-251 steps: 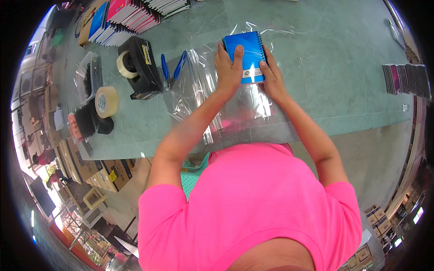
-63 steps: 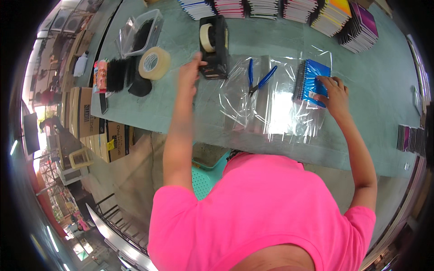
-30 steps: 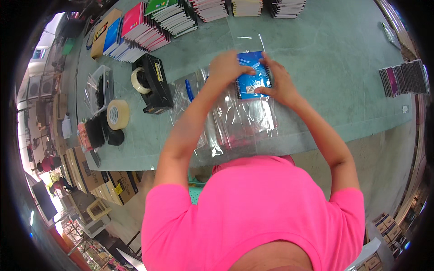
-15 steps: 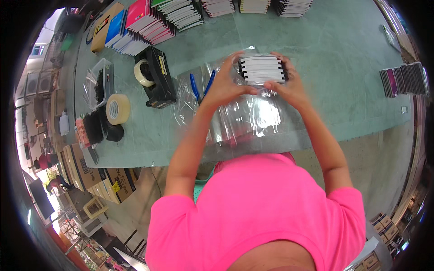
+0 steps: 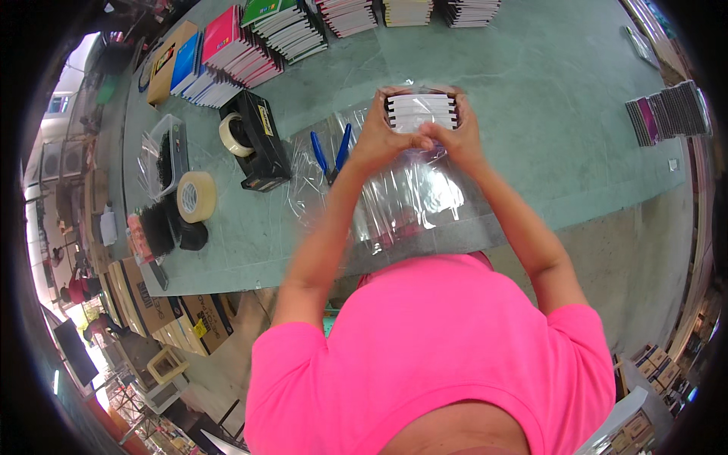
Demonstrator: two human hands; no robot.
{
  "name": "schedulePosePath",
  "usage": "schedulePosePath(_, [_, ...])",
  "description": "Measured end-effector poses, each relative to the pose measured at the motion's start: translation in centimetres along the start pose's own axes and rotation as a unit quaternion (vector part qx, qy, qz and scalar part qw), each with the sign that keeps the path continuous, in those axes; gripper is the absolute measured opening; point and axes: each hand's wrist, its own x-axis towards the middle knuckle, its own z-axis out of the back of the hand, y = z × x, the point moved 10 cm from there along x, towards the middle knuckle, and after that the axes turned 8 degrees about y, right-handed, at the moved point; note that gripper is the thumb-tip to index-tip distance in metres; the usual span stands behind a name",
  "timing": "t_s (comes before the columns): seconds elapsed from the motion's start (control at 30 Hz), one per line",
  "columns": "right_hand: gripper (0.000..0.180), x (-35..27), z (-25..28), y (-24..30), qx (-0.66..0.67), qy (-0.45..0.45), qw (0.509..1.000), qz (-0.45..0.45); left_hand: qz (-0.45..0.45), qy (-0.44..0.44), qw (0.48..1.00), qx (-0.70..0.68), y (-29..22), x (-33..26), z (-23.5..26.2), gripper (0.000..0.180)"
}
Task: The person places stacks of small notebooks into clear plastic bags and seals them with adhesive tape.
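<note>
A small stack of notebooks (image 5: 419, 111), its white page edges toward me and black binding at both sides, is gripped between my two hands. My left hand (image 5: 379, 138) is wrapped round its left side and my right hand (image 5: 458, 135) round its right. Both thumbs meet at the near face, and the fingers reach behind. Clear plastic sheets or bags (image 5: 413, 199) lie flat beneath and in front of the stack. Blue-handled pliers (image 5: 331, 157) rest on the plastic by my left wrist; their jaws are hard to make out.
A black tape dispenser (image 5: 265, 148) stands left of the pliers. Further left are a tape roll (image 5: 196, 197), a clear plastic bin (image 5: 177, 152) and black binding pieces (image 5: 158, 227). Stacks of coloured notebooks (image 5: 241, 49) line the far edge. More small notebooks (image 5: 667, 115) sit at the right.
My hands have closed in around the notebook stack, and the thumbs have come together at its near face. The view has shifted slightly.
</note>
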Motion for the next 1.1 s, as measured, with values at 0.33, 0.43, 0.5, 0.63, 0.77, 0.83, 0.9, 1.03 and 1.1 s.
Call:
schedulePosePath(0.33, [0.041,-4.2,0.2,5.8,-0.357,0.078,0.903,0.224,-0.185,0.178,0.703,0.664,-10.6,-4.8,-6.6,0.039])
schedulePosePath(0.43, [0.043,-3.7,-2.4,7.0,-0.457,0.144,0.835,0.272,-0.278,0.189,0.743,0.579,-13.5,-6.7,-7.5,0.031])
schedulePosePath(0.5, [0.045,-3.6,-3.0,6.6,-0.485,0.172,0.813,0.272,-0.290,0.132,0.692,0.648,-15.0,-5.7,-5.3,0.031])
schedulePosePath(0.63, [0.045,-3.4,-3.6,6.6,-0.480,0.203,0.810,0.268,-0.289,0.161,0.642,0.691,-14.5,-0.6,-3.9,0.018])
schedulePosePath(0.77, [0.040,-3.3,-3.5,6.8,-0.446,0.192,0.837,0.251,-0.286,0.249,0.669,0.639,-12.0,1.2,-6.6,0.005])
schedulePosePath(0.83, [0.037,-3.4,-4.0,7.0,-0.468,0.191,0.821,0.265,-0.283,0.256,0.684,0.622,-11.5,1.7,-6.9,0.007])
schedulePosePath(0.9, [0.031,-3.4,-4.3,7.4,-0.487,0.181,0.809,0.276,-0.278,0.250,0.696,0.613,-11.4,2.0,-6.6,0.011])
schedulePosePath(1.03, [0.018,-2.1,-3.7,8.9,-0.495,0.166,0.823,0.224,-0.276,0.168,0.743,0.587,-13.2,0.6,-4.7,0.029])
schedulePosePath(1.1, [0.017,-1.0,-2.9,8.5,-0.473,0.183,0.846,0.164,-0.215,0.147,0.777,0.573,-13.2,-0.6,-2.4,0.044])
